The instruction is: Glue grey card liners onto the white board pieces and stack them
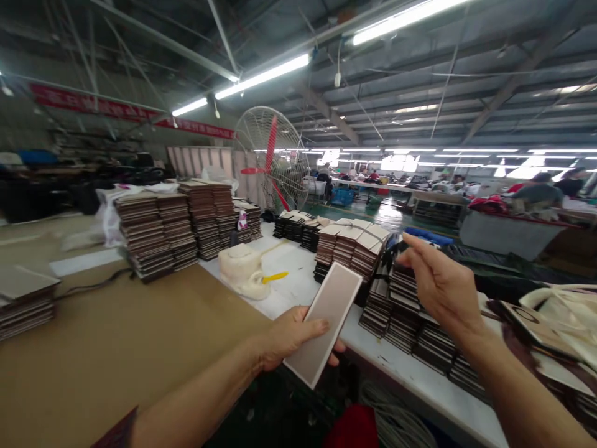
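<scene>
My left hand [298,336] grips a flat beige rectangular panel [329,311] with pale edges, thumb across its face and fingers beneath. The panel is tilted above the table's front edge. My right hand [441,286] is raised over the dark-edged stacks [410,317] on the right, its fingers curled and thumb near the index finger; whatever they hold, if anything, I cannot make out. Just beyond the panel stands a strapped bundle of similar pieces [352,239]. A cream plastic container [240,267] with a yellow-handled brush [275,277] rests on the white tabletop.
Tall stacks of brown-edged pieces [156,230] stand at the left on a brown board [140,323], with a lower stack [25,298] at the far left. A large fan with red blades [270,158] is behind the table. Cream cloth [564,317] lies at the right.
</scene>
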Demonstrator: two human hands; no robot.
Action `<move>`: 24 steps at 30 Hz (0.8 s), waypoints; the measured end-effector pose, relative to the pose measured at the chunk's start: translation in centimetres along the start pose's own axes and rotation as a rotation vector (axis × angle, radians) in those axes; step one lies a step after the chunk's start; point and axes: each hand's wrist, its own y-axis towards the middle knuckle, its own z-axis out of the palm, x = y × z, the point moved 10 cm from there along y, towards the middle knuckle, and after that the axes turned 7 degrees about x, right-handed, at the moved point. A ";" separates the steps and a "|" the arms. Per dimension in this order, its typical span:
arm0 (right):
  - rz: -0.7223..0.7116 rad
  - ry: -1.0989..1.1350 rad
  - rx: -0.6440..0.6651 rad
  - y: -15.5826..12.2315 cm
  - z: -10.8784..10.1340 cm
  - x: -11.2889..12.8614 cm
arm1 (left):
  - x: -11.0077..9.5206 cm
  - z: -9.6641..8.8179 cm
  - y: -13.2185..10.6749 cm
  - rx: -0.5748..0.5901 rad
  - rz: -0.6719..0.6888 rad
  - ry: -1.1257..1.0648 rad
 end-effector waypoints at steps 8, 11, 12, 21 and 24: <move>-0.018 0.326 0.214 -0.5 8.5 7.8 | 2.6 -1.1 -5.9 -0.187 0.042 -0.103; -0.004 0.554 0.488 -1.1 12.4 11.1 | 3.6 -1.6 -7.6 -0.242 0.035 -0.097; -0.013 0.596 0.529 -1.2 13.0 12.2 | 3.9 -1.7 -8.0 -0.257 0.032 -0.090; 0.064 0.761 0.732 -2.0 16.1 15.8 | 4.4 -2.4 -10.8 -0.365 0.067 0.072; 0.083 0.814 0.814 -2.6 16.4 15.9 | 4.7 -2.4 -11.4 -0.350 0.063 0.081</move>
